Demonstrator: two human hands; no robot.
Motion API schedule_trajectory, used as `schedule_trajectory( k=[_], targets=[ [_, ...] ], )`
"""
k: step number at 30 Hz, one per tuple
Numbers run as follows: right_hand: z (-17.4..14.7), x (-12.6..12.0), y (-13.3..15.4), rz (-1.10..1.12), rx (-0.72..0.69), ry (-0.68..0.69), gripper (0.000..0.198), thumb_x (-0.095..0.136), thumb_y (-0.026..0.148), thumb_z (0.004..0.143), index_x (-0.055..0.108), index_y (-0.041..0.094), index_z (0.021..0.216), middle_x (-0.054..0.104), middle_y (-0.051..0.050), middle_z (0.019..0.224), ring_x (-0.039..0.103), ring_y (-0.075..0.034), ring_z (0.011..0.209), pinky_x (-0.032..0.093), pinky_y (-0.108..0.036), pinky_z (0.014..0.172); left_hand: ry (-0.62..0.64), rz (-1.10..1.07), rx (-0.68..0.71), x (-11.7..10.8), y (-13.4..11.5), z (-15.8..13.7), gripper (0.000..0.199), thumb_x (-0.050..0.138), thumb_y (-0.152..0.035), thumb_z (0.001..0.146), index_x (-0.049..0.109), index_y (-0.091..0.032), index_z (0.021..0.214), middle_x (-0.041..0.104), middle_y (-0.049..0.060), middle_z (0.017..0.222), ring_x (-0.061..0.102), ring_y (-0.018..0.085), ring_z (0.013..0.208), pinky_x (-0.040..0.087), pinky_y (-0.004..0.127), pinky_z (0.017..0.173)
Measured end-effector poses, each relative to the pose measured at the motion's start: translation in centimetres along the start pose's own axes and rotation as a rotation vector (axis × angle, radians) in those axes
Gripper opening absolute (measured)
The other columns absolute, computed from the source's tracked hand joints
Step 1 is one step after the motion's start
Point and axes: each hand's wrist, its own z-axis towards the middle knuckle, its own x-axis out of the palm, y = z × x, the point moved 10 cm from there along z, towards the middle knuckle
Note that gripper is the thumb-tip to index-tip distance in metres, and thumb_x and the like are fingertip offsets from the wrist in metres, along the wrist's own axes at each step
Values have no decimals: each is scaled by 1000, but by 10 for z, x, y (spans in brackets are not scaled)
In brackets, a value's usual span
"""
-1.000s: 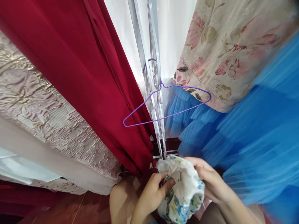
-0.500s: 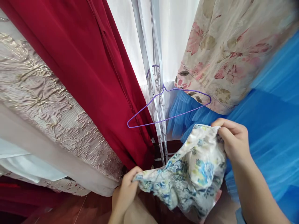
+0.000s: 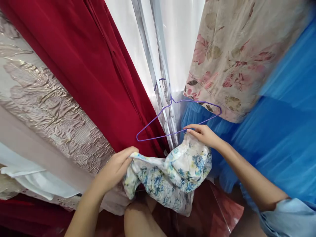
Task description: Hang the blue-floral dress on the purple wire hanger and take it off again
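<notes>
Between my two hands hangs a white garment (image 3: pixel 160 184) with a blue and yellow flower print; its exact kind does not show. My left hand (image 3: pixel 120 164) pinches its left upper edge. At its right upper corner my right hand (image 3: pixel 201 133) is closed on the cloth, with the fingertips at the bottom bar of a purple hanger (image 3: pixel 158 136). I cannot tell whether those fingers touch the bar. The bare hanger hangs by its hook from a pale metal stand (image 3: pixel 158 65), just above the garment.
A long red cloth (image 3: pixel 86 75) and a textured pale pink cloth (image 3: pixel 56 95) hang on the left. To the right are a beige flowered cloth (image 3: pixel 227 65) and blue tulle (image 3: pixel 283 108). Below lies a reddish tiled floor (image 3: pixel 209 214).
My right hand has moved left and up with the garment, to the hanger's bottom bar. My left hand has moved up and left, still gripping the cloth.
</notes>
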Motion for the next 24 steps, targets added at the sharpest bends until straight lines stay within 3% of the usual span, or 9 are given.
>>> schedule_trajectory(
  k=[3,6,9,12,17,19,21,24],
  targets=[
    [-3,3,-2,56,-22,-41,37,52,46,98,76,20,109,73,-3,80,60,-18,64,41,-27,58,-72,113,-28,-27,15,25,24,37,-37,102,54,-22,92,59,-2,86,58,17,80,42,25,74],
    [-5,7,-1,110,-49,-53,33,55,44,97,77,20,103,78,-6,98,69,-23,86,49,-30,74,-158,166,-70,-49,27,44,20,39,-38,100,52,-23,95,57,-3,84,56,17,78,41,25,73],
    [-6,12,1,127,-50,-40,32,55,43,97,76,19,99,78,-5,93,69,-23,83,48,-30,72,-181,117,-62,-54,23,62,21,39,-40,100,52,-24,98,55,-3,84,54,17,77,41,25,73],
    [-7,18,5,142,-52,-30,32,54,42,97,75,18,96,75,-3,85,66,-20,76,45,-28,67,-216,71,32,-44,2,82,20,38,-36,100,52,-23,94,51,-2,82,52,17,77,42,26,73],
    [-9,23,5,189,-37,-31,32,53,43,97,73,18,91,65,0,73,54,-14,61,37,-25,57,-517,45,235,-38,-37,108,12,47,-23,95,57,-20,91,54,2,94,54,17,92,43,27,86],
    [-14,21,5,186,-14,-45,30,53,43,97,71,19,99,54,4,61,45,-13,54,32,-25,54,-604,-66,223,-37,-37,114,4,56,-23,91,58,-20,93,57,1,97,57,16,92,45,26,85],
    [-24,17,10,146,-11,-67,33,55,42,97,64,23,122,43,7,56,39,-13,50,31,-25,54,-671,-138,174,-36,-32,114,11,65,-26,87,59,-21,94,60,0,97,59,15,86,46,25,80],
    [-47,12,19,24,9,-61,71,64,39,91,33,31,154,48,8,61,44,-14,51,36,-26,57,-792,-12,126,-42,-34,103,13,70,-30,85,63,-19,82,60,0,88,58,14,80,45,25,74]
  ],
)
